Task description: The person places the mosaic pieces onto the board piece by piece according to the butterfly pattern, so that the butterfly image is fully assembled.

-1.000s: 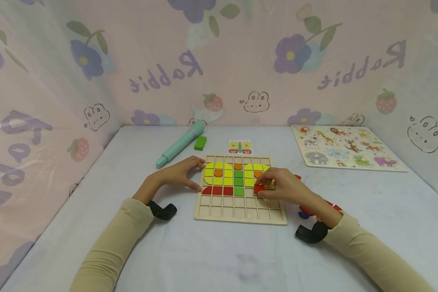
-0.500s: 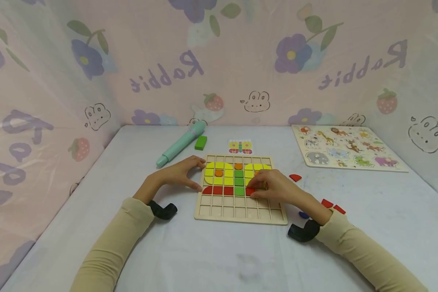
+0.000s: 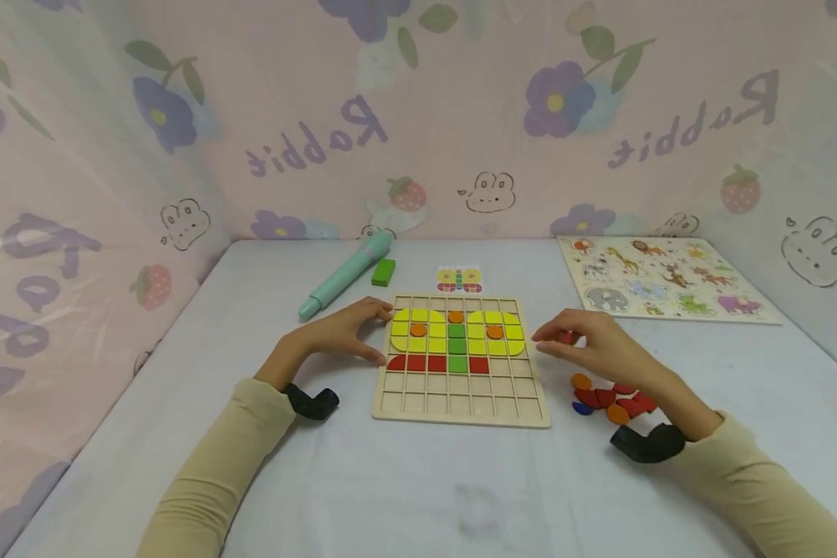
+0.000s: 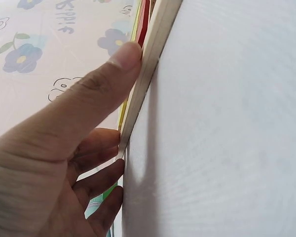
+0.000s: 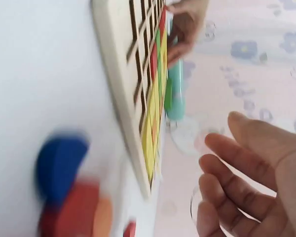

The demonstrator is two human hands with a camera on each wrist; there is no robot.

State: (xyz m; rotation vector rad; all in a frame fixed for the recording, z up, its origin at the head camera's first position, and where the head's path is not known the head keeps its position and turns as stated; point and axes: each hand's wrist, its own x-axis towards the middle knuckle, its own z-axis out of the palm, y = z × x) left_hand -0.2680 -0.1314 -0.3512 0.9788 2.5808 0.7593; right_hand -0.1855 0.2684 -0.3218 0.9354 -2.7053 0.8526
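My left hand point(image 3: 336, 333) rests at the left edge of a wooden grid board point(image 3: 392, 406), thumb touching the rim and fingers along the side, as the left wrist view shows. Set in the board are yellow pieces point(image 3: 400, 330), orange discs point(image 3: 456, 317), a green column point(image 3: 456, 346) and a row of red pieces. The red square point(image 3: 479, 364) lies just right of the green column. Beyond the board's right edge hovers my right hand point(image 3: 600, 345), fingers loosely bent and holding nothing. A loose red piece point(image 3: 569, 337) shows partly behind its fingers.
Several loose red, orange and blue pieces point(image 3: 604, 397) lie under the right forearm. Behind the board are a small butterfly pattern card point(image 3: 459, 280), a green block point(image 3: 384, 272) and a mint tube-shaped object point(image 3: 342, 280). An animal puzzle board point(image 3: 659, 279) occupies the back right.
The red square has been let go in the cell right of the green column. My right hand has moved right, off the board. The left hand has stayed put.
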